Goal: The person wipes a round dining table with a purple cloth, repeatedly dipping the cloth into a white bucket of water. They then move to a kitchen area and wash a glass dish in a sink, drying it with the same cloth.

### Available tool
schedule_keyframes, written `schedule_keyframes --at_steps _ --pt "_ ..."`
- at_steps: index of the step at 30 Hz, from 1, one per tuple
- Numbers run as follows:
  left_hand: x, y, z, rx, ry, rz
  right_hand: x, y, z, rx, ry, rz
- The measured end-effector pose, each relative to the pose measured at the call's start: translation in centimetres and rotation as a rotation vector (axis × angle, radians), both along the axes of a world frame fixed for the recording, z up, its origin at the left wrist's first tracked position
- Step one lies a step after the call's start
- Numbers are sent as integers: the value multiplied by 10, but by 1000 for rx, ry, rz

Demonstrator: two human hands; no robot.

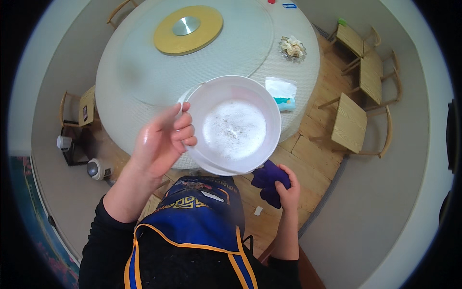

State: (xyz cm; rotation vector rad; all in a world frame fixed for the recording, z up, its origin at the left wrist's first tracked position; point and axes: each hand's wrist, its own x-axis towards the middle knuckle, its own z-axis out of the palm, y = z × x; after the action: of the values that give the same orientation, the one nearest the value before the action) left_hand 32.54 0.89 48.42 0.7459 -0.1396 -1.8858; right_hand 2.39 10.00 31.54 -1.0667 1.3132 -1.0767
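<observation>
My left hand [166, 135] grips the handle of a white plastic bucket [196, 144], with its fingers curled at the bucket's left side. Sudsy liquid [234, 130] with small bubbles lies in the bottom. A dark purple cloth [270, 184] is bunched in my right hand [290, 188], just below and right of the bucket's rim. Behind the bucket spreads a large round table [112, 79] with a pale textured cover and a clear round glass top. A yellow disc [213, 29] with a silver centre rests on the table.
A pack of tissues [281, 88] and a glass dish of crumpled tissue [292, 48] are on the table's right side. Wooden chairs [348, 124] line the right wall; another chair [86, 104] holds a phone-like item at left. A white rice cooker-like appliance [97, 169] is below it.
</observation>
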Motion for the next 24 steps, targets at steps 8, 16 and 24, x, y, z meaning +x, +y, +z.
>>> schedule_keyframes --at_steps 8,16,24 --pt "62 67 86 -235 -502 8 15 -40 -19 -119 52 -11" --pt "133 178 93 -43 -819 292 94 -120 -109 -345 923 505" --pt "173 281 46 330 -854 749 222 -217 -151 -438 1314 202"
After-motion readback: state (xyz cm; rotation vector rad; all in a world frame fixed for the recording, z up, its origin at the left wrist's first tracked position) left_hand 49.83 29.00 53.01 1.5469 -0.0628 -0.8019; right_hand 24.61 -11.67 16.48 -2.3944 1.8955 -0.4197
